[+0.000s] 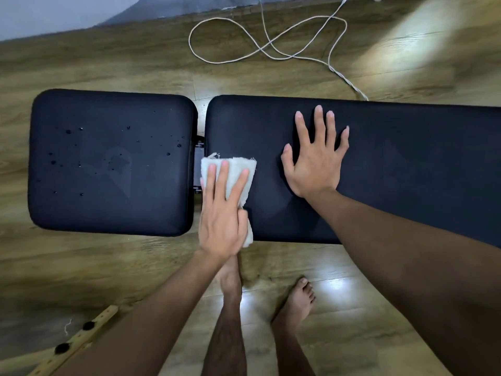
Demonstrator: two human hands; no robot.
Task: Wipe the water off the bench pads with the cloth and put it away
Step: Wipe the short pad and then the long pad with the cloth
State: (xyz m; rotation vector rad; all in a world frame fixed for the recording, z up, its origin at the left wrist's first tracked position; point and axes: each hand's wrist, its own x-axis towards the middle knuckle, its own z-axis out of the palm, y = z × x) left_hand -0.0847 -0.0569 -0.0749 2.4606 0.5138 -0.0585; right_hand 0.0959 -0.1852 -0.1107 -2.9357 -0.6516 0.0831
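Head view, progress: the long pad (379, 172) shows no droplets that I can make out, so I judge it largely wiped; the short pad (111, 161) is not yet done.
Head view, water left: scattered beads (67, 131) sit on the short pad from about 9 o'clock round to 2 o'clock of its centre, with a dull wet smear (116, 164) near the middle.
Head view, cloth: the cloth (235, 172) lies at the 9 o'clock end of the long pad, just beside the gap between the pads, its lower corner hanging past the near edge.
Head view, left hand: the left hand (222, 213) lies flat on the cloth, fingers straight and pressing it down (thumb tucked along the fabric, grip not plain).
Head view, right hand: the right hand (314, 158) is spread palm-down on the long pad, fingers splayed, holding nothing, at 3 o'clock from the cloth and apart from it.
Head view, remaining steps: wipe the short pad, then put the cloth away (no storage place is in sight).
Head view, materials: both pads are black, matt, finely grained upholstery with rounded corners; water beads on it rather than soaking in. The cloth is off-white, thick, folded, frayed at its far edge.
Head view, surroundings: wood-grain plank floor (108, 63), glossy in patches; a white cable (271, 42) looped at 12 o'clock; bare feet (298, 299) at 6 o'clock.
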